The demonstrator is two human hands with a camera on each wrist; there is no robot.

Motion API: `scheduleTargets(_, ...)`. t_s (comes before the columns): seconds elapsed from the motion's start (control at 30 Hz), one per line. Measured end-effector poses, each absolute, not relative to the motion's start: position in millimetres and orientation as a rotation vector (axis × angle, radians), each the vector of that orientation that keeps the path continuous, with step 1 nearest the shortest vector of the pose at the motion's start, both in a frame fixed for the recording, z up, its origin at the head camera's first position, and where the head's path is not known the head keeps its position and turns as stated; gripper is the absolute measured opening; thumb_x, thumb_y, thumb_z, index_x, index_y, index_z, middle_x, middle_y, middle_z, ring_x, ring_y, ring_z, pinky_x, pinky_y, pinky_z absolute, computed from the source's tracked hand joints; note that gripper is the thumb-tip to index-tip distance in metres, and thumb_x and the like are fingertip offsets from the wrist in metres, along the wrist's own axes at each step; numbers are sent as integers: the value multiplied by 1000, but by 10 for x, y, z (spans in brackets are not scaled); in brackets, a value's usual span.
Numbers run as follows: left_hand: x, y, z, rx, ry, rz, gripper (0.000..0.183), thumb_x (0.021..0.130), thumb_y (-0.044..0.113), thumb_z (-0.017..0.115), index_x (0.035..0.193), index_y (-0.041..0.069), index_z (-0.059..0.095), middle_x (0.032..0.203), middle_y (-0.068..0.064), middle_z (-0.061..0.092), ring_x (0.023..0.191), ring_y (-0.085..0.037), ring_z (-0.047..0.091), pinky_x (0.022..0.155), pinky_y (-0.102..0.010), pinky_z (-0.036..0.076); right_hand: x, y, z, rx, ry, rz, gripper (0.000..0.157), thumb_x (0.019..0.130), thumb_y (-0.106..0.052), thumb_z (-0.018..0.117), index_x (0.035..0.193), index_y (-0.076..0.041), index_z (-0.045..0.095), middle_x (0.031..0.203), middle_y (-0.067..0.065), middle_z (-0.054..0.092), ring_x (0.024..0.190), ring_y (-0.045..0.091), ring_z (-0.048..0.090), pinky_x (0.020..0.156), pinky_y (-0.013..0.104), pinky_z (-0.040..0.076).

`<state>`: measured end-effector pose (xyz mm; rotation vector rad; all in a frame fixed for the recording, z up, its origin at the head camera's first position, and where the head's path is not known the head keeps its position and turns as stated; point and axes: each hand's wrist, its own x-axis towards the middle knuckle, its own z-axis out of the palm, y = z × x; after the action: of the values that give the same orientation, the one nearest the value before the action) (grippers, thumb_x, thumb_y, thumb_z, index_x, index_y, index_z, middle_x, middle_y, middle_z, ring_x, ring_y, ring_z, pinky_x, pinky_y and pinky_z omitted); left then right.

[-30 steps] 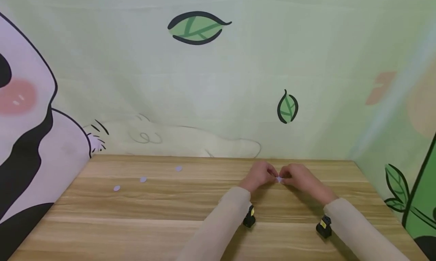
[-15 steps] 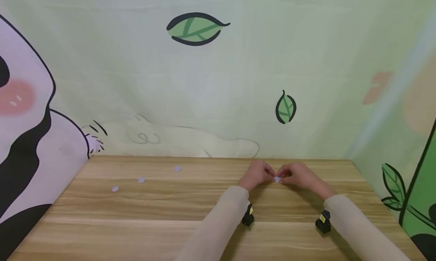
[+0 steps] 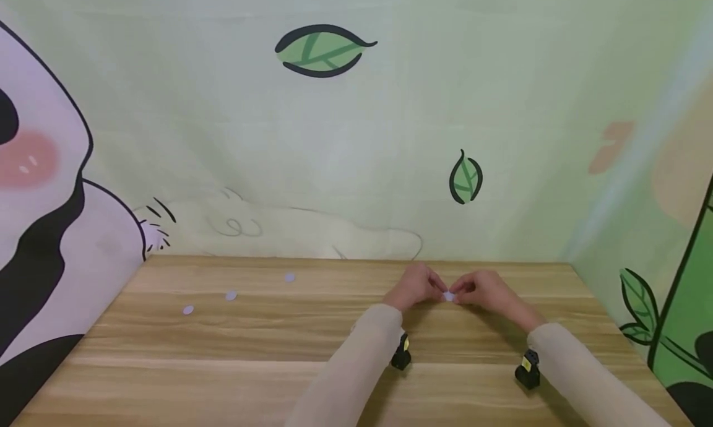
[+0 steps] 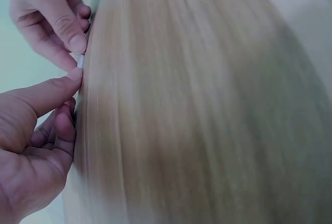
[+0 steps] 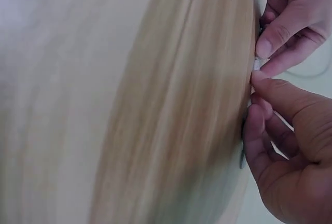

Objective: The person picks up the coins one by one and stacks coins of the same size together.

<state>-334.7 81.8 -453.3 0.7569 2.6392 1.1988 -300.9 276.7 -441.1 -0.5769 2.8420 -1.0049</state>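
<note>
Far on the wooden table, right of the middle, a small pale round disc point(image 3: 449, 296) sits between both hands. My left hand point(image 3: 416, 286) pinches its left side between thumb and finger. On the opposite side my right hand point(image 3: 484, 289) pinches it the same way. The left wrist view shows the disc point(image 4: 80, 61) edge-on as a thin white strip between the two thumbs, close over the tabletop. Seen from the right wrist, the disc point(image 5: 257, 64) is mostly covered by fingertips.
Three similar pale discs lie in a slanting row on the left of the table: a near one point(image 3: 188, 310), a middle one point(image 3: 231, 296) and a far one point(image 3: 289, 277). A printed cloth backdrop point(image 3: 356, 136) hangs right behind the table's far edge.
Both hands have shifted slightly left together with the disc, and more of its face shows between the fingertips. The three loose discs lie as before; the head view has moved a little.
</note>
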Motion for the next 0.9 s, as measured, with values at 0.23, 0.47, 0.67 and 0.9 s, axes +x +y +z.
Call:
scheduleTargets(0.23, -3262, 797, -4504, 708, 2624, 1329, 15, 78, 8, 88, 91, 5, 82, 92, -3, 79, 92, -6, 66, 78, -15, 48, -3019, 2871, -4489, -390, 2828, -1088, 24, 88, -20, 82, 107, -6, 80, 104, 9, 77, 82, 14, 57, 67, 23, 48)
scheduleTargets(0.47, -3231, 859, -4477, 575, 2662, 1325, 14, 76, 10, 90, 87, 7, 83, 91, -1, 79, 94, -9, 68, 79, -15, 48, -2995, 2863, -4463, -369, 2844, -1090, 22, 86, -18, 82, 104, -5, 80, 101, 9, 78, 87, 13, 59, 70, 22, 47)
scheduleTargets(0.67, -3249, 856, -4506, 575, 2687, 1321, 13, 75, 10, 91, 85, 8, 83, 89, -1, 79, 94, -9, 69, 80, -15, 48, -3012, 2798, -4431, -424, 2889, -1011, 19, 85, -19, 84, 100, -6, 81, 98, 8, 78, 94, 17, 68, 77, 27, 51)
scheduleTargets(0.9, -3218, 844, -4504, 559, 2692, 1288, 12, 75, 11, 90, 85, 9, 83, 87, 0, 78, 94, -8, 69, 81, -14, 48, -3006, 2728, -4405, -422, 2894, -958, 17, 84, -17, 85, 97, -7, 82, 96, 7, 78, 93, 17, 68, 80, 31, 51)
